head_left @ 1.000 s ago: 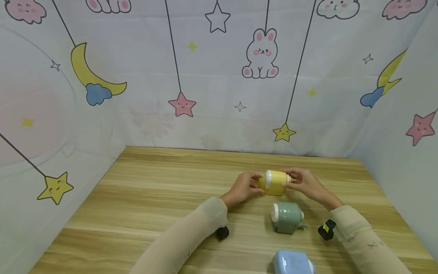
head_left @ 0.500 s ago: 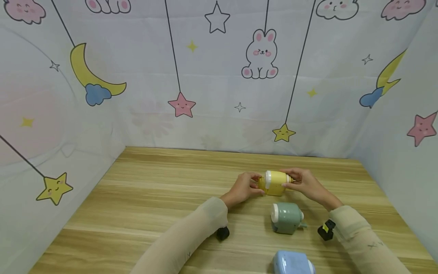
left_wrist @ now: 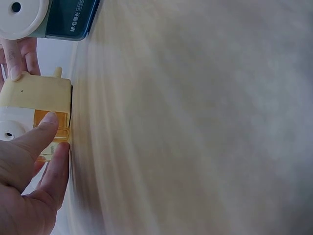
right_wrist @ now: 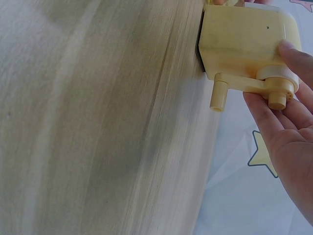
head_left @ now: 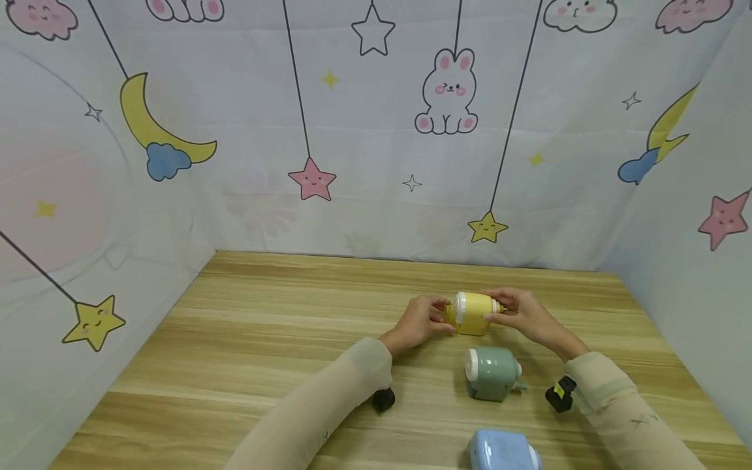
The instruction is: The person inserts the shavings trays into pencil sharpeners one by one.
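Observation:
A yellow crank pencil sharpener [head_left: 477, 314] with a white front rim sits at the back right of the table. My left hand [head_left: 418, 323] pinches its see-through orange shavings drawer [left_wrist: 58, 120] between thumb and fingers, and the drawer sticks out from the front. From the other side my right hand [head_left: 525, 316] holds the body near the back, thumb on one face and fingers on the opposite side. The crank handle [right_wrist: 219, 95] shows beside that hand in the right wrist view, pointing away from the body.
A green crank sharpener [head_left: 493, 373] stands just nearer than the yellow one, between the forearms. Closer still, a blue sharpener [head_left: 502, 450] is cut by the lower frame edge. A white patterned cloth [head_left: 376, 130] encloses the wooden table [head_left: 264, 326] at the back and sides.

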